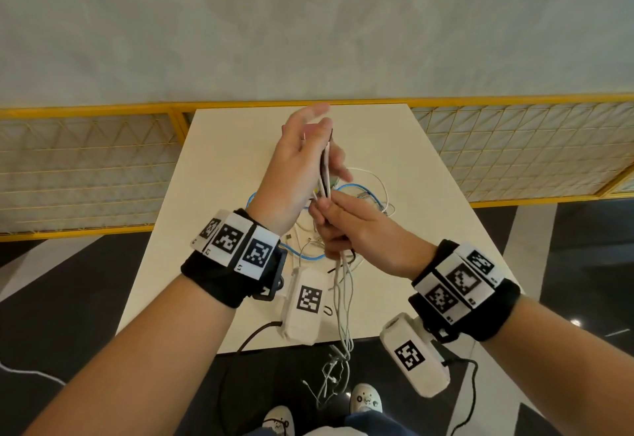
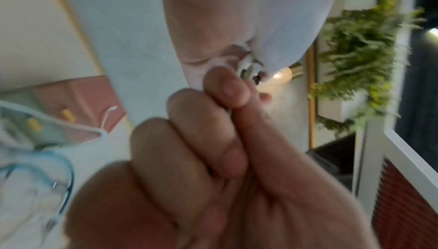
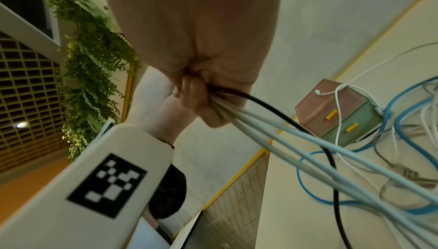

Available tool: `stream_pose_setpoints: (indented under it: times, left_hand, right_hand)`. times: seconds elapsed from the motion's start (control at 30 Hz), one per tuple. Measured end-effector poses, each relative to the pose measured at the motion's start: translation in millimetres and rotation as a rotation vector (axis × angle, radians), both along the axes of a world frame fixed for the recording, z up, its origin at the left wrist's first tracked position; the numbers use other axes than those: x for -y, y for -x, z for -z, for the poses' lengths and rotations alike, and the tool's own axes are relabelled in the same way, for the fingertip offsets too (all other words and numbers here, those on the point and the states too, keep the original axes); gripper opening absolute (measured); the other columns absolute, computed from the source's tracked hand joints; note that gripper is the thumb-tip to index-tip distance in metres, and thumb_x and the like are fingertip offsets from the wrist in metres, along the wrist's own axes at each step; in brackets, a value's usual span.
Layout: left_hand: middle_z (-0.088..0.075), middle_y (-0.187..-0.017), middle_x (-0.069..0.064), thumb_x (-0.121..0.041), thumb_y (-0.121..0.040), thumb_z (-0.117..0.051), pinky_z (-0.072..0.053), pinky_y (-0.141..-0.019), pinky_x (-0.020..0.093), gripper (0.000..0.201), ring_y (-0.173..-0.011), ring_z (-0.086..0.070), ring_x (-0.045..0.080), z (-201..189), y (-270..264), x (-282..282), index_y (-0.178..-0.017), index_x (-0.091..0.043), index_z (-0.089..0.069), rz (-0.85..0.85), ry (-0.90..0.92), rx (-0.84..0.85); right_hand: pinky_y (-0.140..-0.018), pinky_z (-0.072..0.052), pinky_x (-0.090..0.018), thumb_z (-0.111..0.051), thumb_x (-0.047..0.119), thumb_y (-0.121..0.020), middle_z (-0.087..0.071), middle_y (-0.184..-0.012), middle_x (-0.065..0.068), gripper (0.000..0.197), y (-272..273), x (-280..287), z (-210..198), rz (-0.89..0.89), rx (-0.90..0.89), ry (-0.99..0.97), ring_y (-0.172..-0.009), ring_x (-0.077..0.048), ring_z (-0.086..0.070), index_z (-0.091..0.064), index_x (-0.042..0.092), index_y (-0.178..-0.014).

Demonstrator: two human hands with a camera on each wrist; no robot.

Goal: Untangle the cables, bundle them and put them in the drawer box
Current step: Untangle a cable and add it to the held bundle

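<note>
A bundle of white and black cables (image 1: 326,168) is held upright over the table between both hands. My left hand (image 1: 298,161) holds its upper end, with the thumb up and the fingers behind the strands. Just below, my right hand (image 1: 353,230) grips the same bundle (image 3: 284,131) in a fist (image 2: 189,150). The loose ends (image 1: 343,305) hang past the table's near edge towards the floor. A blue cable (image 1: 363,192) and more white cables lie tangled on the table. The pink and green drawer box (image 3: 336,110) stands behind them, mostly hidden by my hands in the head view.
The cream table (image 1: 394,147) is narrow, with a yellow mesh railing (image 1: 103,161) on both sides at its far end. A white cable is draped over the drawer box (image 2: 78,103). My shoes (image 1: 365,398) are on the dark floor below the hanging ends.
</note>
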State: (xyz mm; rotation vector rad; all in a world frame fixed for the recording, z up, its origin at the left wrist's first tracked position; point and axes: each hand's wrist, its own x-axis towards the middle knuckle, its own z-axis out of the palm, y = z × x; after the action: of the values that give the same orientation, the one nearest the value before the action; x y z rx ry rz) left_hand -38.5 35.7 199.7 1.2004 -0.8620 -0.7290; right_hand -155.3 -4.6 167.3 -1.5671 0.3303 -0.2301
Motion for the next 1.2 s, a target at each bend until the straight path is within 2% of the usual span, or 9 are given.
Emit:
stream_pose_setpoints:
  times: [0.07,0.17,0.23,0.33,0.43,0.53,0.87,1.03,1.2]
  left_hand:
    - [-0.074,-0.08,0.001,-0.032,-0.097,-0.056,-0.053,-0.074,0.035,0.041,-0.074,-0.071,0.019,4,-3,0,-0.131,-0.016,-0.039,0.096,-0.047,-0.232]
    - [-0.076,-0.102,0.005,-0.053,-0.081,-0.063,-0.055,-0.074,0.028,0.06,-0.096,-0.072,0.02,12,-1,-5,-0.12,-0.009,-0.06,0.258,-0.244,-0.093]
    - [-0.077,-0.092,0.005,-0.048,-0.095,-0.048,-0.055,-0.065,0.021,0.046,-0.082,-0.072,0.012,13,0,-5,-0.084,-0.009,-0.068,0.232,-0.272,0.061]
    - [-0.06,-0.064,0.003,-0.034,-0.105,-0.035,-0.047,-0.05,0.014,0.05,-0.058,-0.064,0.007,8,3,1,-0.06,-0.012,-0.04,0.098,-0.168,0.121]
    - [-0.03,-0.05,-0.006,-0.033,-0.106,-0.035,-0.037,-0.042,0.021,0.049,-0.038,-0.036,0.009,5,-9,7,-0.059,-0.017,-0.032,-0.054,-0.01,-0.084]
    - [-0.021,-0.049,-0.008,-0.039,-0.105,-0.035,-0.015,-0.037,0.015,0.048,-0.037,-0.015,0.007,-3,-29,1,-0.06,-0.02,-0.031,-0.124,0.018,-0.175]
    - [-0.017,-0.059,-0.001,-0.038,-0.104,-0.033,-0.022,-0.042,0.022,0.042,-0.046,-0.018,0.01,5,-31,-15,-0.07,-0.014,-0.031,0.098,-0.056,-0.012]
    - [-0.033,-0.064,-0.002,-0.042,-0.101,-0.024,-0.045,-0.075,0.038,0.056,-0.063,-0.041,0.016,6,-36,-20,-0.096,0.006,-0.052,0.129,-0.15,0.238]
    - [-0.017,-0.065,0.006,-0.039,-0.105,-0.024,-0.021,-0.047,0.029,0.047,-0.05,-0.021,0.014,4,-35,-19,-0.075,-0.005,-0.035,0.163,-0.107,0.101]
  right_hand:
    - [-0.05,-0.021,-0.026,-0.025,0.021,-0.104,-0.023,-0.061,0.003,0.029,-1,1,-3,0.045,0.035,-0.008,-0.048,-0.009,-0.021,-0.036,0.011,-0.08]
    - [-0.045,-0.018,-0.022,-0.025,0.018,-0.104,-0.021,-0.06,-0.001,0.028,-5,6,-2,0.084,0.069,-0.03,-0.047,-0.009,-0.019,-0.035,0.01,-0.079]
    - [-0.044,-0.019,-0.022,-0.024,0.016,-0.104,-0.023,-0.061,-0.002,0.029,-9,9,2,0.085,0.065,-0.013,-0.047,-0.009,-0.02,-0.036,0.01,-0.078]
    - [-0.048,-0.038,-0.019,-0.024,0.009,-0.103,-0.031,-0.067,-0.004,0.027,-13,13,13,0.068,0.125,0.075,-0.049,-0.007,-0.037,-0.038,0.011,-0.08]
    - [-0.065,-0.044,-0.013,-0.027,0.011,-0.103,-0.041,-0.074,0.001,0.023,-10,12,35,-0.022,0.019,0.303,-0.063,-0.006,-0.058,-0.039,0.011,-0.083]
    - [-0.064,-0.04,-0.012,-0.028,0.014,-0.103,-0.044,-0.069,0.005,0.022,-8,8,55,-0.088,-0.087,0.44,-0.061,0.0,-0.054,-0.04,0.008,-0.086]
    - [-0.064,-0.048,-0.022,-0.029,0.018,-0.098,-0.043,-0.065,-0.007,0.022,-42,6,24,-0.162,0.164,-0.046,-0.058,-0.014,-0.053,-0.045,0.004,-0.095]
    - [-0.05,-0.034,-0.024,-0.026,0.02,-0.101,-0.031,-0.059,-0.005,0.029,-41,11,32,-0.175,0.149,0.011,-0.049,-0.017,-0.031,-0.042,0.011,-0.08]
    - [-0.05,-0.034,-0.024,-0.025,0.019,-0.102,-0.033,-0.06,-0.008,0.029,-36,9,38,-0.216,0.137,0.073,-0.05,-0.017,-0.033,-0.043,0.01,-0.081]
